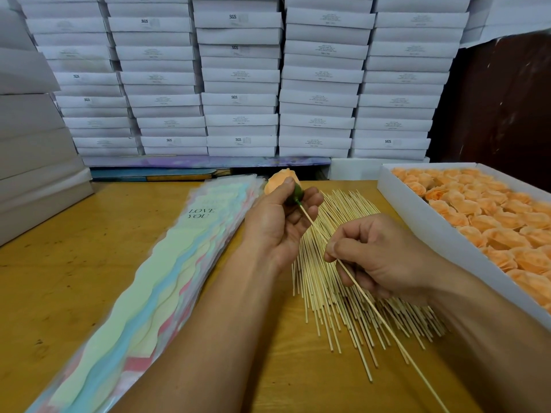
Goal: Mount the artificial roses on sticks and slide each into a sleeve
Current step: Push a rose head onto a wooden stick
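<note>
A stack of pastel sleeves (167, 263) is lying at lower left on the desk (74, 263). At centre, the left hand (277, 222) is gripping an orange rose (278, 180); the right hand (375, 257) is pinching its stick (372, 311) above the loose sticks (337, 308). A box of roses (483, 216) is sitting at right.

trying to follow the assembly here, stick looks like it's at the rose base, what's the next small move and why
Probably push the stick a little deeper into the rose. The right hand pinches the stick midway, its tip meets the green base held by the left hand, and the sleeves lie untouched beside them, so seating comes first.
</note>
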A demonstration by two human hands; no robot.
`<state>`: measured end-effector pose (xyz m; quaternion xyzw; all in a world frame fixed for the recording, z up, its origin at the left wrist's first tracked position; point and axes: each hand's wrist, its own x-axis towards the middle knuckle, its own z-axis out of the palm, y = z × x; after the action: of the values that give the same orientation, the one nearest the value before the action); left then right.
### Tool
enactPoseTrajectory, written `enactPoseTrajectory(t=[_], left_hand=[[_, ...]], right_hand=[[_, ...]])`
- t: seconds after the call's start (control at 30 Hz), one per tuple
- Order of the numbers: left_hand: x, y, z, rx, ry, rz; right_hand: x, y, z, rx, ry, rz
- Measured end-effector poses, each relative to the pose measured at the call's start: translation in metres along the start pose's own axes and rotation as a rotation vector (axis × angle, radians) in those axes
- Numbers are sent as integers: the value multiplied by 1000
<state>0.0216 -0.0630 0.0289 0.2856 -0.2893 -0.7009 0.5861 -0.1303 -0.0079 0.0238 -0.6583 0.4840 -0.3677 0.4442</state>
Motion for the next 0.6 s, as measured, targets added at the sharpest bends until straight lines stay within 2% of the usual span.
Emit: enactPoseTrajectory(t=[0.43, 0.6], left_hand=[[5, 1, -4, 40, 49, -38], [6, -3, -4, 33, 42, -53]], right_hand=[[3, 4, 8, -1, 65, 31], [4, 6, 9, 41, -41, 62]])
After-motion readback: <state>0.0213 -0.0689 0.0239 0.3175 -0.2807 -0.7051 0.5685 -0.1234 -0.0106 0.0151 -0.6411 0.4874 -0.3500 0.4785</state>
